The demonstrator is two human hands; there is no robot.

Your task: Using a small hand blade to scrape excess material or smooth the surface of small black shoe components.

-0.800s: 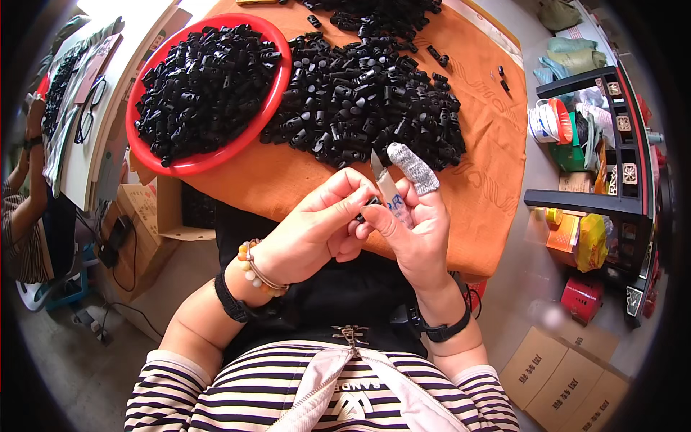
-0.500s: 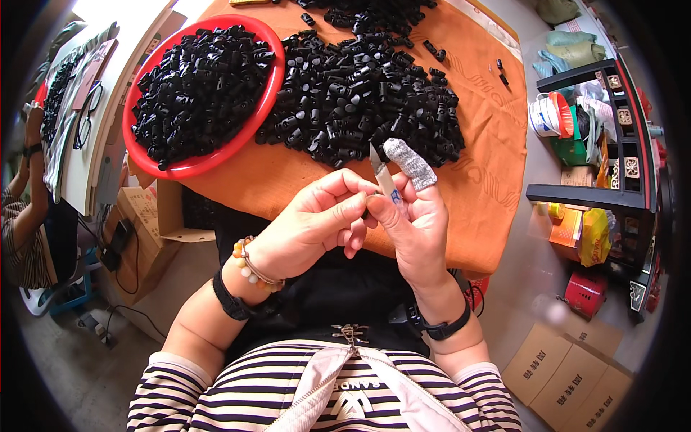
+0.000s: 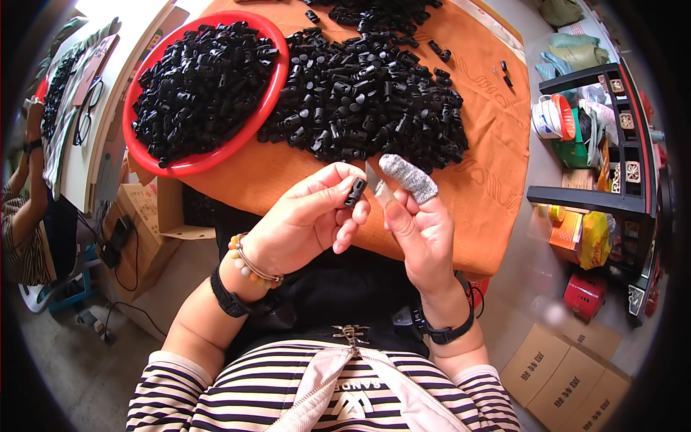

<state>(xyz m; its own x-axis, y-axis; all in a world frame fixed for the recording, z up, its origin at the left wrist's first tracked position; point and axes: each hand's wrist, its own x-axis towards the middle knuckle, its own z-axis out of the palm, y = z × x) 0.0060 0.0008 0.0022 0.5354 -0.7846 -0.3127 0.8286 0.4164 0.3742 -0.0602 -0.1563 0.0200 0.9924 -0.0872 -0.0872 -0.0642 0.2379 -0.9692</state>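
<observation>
Between thumb and forefinger, my left hand pinches a small black plastic cylinder that has openings in its side. My right hand grips a small knife, its bare blade pointing up and away. The blade is just right of the cylinder, apart from it. A grey knitted finger cover sits on my right forefinger. Beyond both hands, a heap of similar black parts lies on the orange cloth. More of these parts fill a red basin at the far left.
To the right stands a black shelf rack with a white bucket and bags. Flat cardboard boxes lie on the floor at lower right. An open carton is left of the table. Another person's arm shows at the far left.
My hands were together around the work; now they have moved apart. The black cylinder has come into plain view in my left hand, and the knife has tilted and shifted away from it.
</observation>
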